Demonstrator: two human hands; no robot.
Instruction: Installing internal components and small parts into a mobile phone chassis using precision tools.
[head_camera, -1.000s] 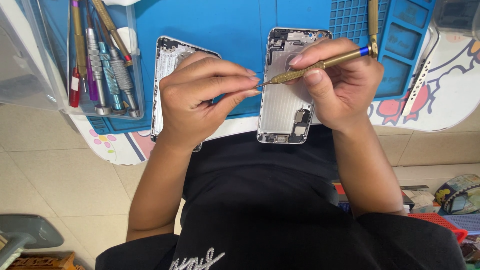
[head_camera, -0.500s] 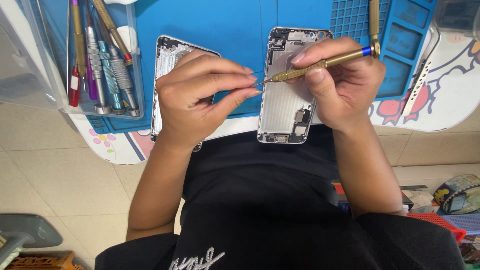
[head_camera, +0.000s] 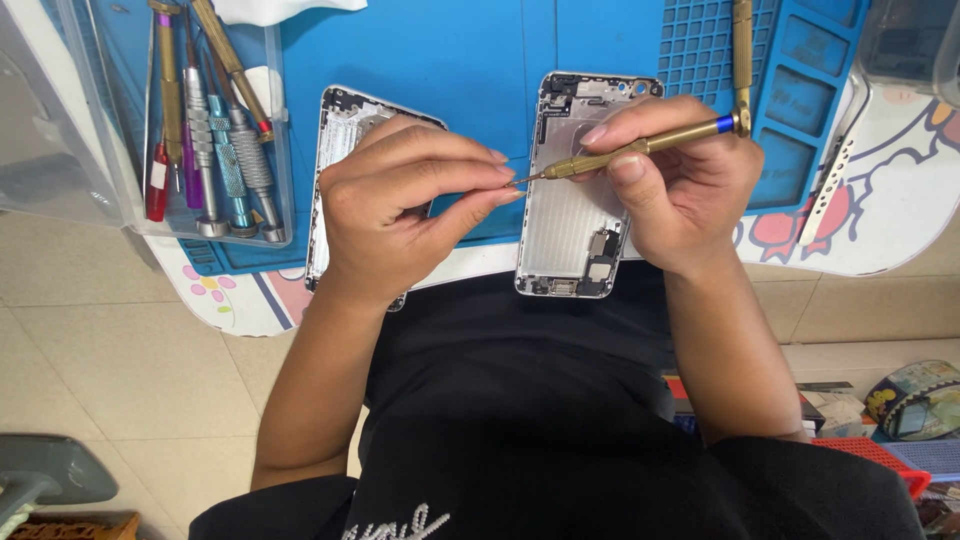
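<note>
- Right hand (head_camera: 690, 185) pinches a brass screwdriver (head_camera: 640, 148); its shaft runs right-to-left, tip pointing at the left hand (head_camera: 400, 205).
- Left fingertips (head_camera: 505, 180) closed at the tip; any held part too small to tell.
- Both above the open phone shell (head_camera: 570, 215).

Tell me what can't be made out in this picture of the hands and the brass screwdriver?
- Head view: whatever the left hand pinches at the slim brass screwdriver tip is too small to tell.
- The left silver phone housing is mostly hidden under that hand.
- The right hand covers part of the right silver phone housing.
- The clear plastic tool tray is cut off by the top edge.
</note>
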